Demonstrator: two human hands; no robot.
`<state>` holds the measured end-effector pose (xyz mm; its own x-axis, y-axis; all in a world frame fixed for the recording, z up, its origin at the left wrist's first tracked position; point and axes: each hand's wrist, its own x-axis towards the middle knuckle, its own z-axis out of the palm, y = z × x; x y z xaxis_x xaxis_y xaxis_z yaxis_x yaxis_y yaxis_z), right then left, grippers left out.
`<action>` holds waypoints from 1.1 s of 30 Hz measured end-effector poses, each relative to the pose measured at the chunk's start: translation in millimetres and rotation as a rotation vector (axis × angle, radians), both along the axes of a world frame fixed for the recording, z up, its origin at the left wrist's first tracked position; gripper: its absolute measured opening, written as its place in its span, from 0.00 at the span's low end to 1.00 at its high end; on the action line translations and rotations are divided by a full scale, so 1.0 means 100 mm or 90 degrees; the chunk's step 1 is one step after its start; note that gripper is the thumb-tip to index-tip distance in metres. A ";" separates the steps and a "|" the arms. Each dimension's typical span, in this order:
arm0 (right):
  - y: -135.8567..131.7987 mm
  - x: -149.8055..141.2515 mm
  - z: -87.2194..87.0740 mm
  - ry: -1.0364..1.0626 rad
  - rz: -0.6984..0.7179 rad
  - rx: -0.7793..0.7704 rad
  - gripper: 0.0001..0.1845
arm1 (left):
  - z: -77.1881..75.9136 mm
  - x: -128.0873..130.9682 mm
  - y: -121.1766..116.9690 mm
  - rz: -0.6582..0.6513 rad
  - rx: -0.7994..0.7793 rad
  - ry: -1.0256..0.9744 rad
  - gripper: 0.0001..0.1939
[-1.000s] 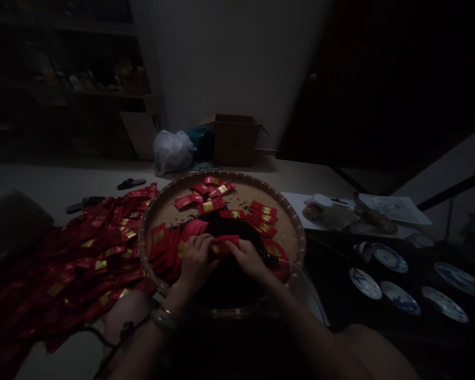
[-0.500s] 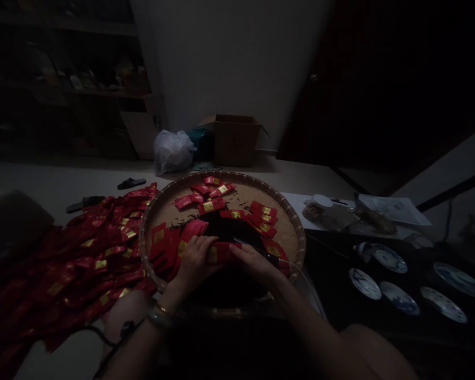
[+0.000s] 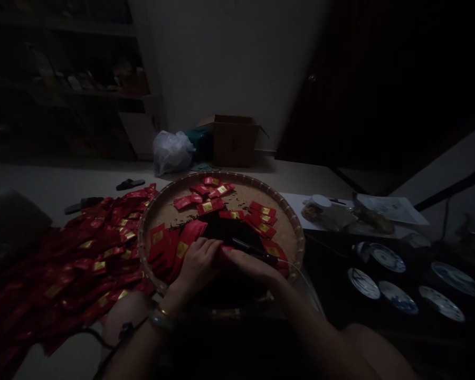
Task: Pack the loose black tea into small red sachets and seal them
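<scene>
A small red packet [image 3: 224, 257] is pinched between my two hands over a round woven bamboo tray [image 3: 296, 227]; most of it is hidden behind fingers. My left hand [image 3: 200, 261] is closed on its left side. My right hand [image 3: 250, 264] closes on its right side, thumb and fingers pressed together. Just beyond the right hand lies a dark pen-like tool [image 3: 257, 252] with a metal tip and a white cable; I cannot tell whether that hand touches it. Under the hands is a dark area. Red packets with gold labels [image 3: 261, 219] lie around in the tray.
A large heap of red packets [image 3: 98, 264] spreads over the floor at left, near dark slippers [image 3: 130, 184]. Behind the tray stand a white plastic bag [image 3: 173, 152] and an open cardboard box [image 3: 235, 142]. Blue-and-white dishes [image 3: 398, 296] and a lidded jar [image 3: 320, 206] are at right.
My hands have drawn closer together and turned over the red packet, so less of it shows. More of the pen-like tool is visible beyond my right hand.
</scene>
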<state>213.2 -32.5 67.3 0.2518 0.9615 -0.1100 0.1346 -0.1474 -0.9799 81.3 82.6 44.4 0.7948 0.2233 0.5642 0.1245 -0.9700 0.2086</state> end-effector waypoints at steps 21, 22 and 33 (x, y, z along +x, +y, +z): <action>-0.26 0.25 -0.10 -0.362 -0.021 -0.164 0.13 | -0.17 -0.07 0.07 0.148 -0.198 -0.125 0.32; -0.26 0.26 -0.11 -0.409 -0.012 -0.172 0.13 | -0.16 -0.07 0.06 0.152 -0.197 -0.129 0.35; -0.19 0.00 -0.13 -0.698 0.181 -0.339 0.62 | 0.08 -0.17 0.12 0.006 -0.203 0.043 0.20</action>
